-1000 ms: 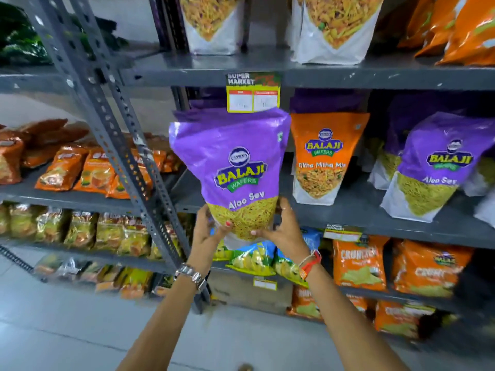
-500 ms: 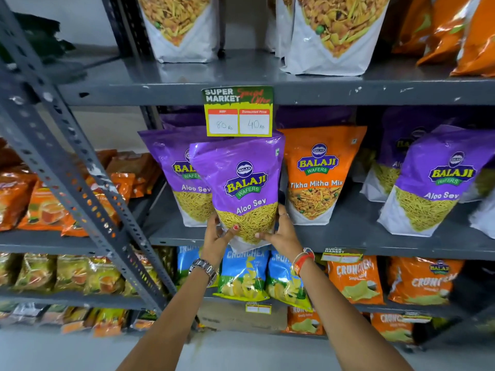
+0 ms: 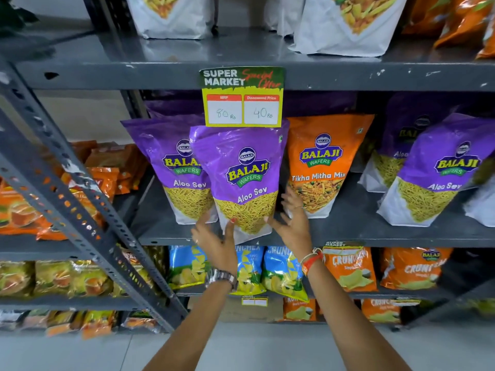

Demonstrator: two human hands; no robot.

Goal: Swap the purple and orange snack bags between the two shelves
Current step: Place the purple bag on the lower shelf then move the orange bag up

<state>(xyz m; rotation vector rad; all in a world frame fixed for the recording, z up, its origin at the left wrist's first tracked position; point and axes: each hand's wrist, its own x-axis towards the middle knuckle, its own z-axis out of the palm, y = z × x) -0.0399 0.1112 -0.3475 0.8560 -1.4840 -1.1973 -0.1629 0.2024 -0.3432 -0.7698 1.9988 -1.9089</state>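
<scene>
A purple Aloo Sev bag (image 3: pixel 242 178) stands upright at the front edge of the middle shelf (image 3: pixel 348 232), under the price tag. My left hand (image 3: pixel 214 242) is at its lower left corner, fingers spread, thumb resting on the bag's front. My right hand (image 3: pixel 293 223) is at its lower right edge with fingers apart, partly in front of an orange Tikha Mitha Mix bag (image 3: pixel 322 162). Another purple bag (image 3: pixel 171 162) stands just behind to the left. Two more purple bags (image 3: pixel 439 172) stand at the right.
The top shelf (image 3: pixel 160 73) carries white-bottomed mix bags (image 3: pixel 345 25) and orange bags (image 3: pixel 460 17) at the far right. Below are blue (image 3: pixel 281 269) and orange chip packets (image 3: pixel 351 269). A slanted grey steel upright (image 3: pixel 80 204) crosses the left side.
The purple bag went from held in the air to standing on the middle shelf. Both hands have loosened from gripping its base to spread fingers. The view has moved closer.
</scene>
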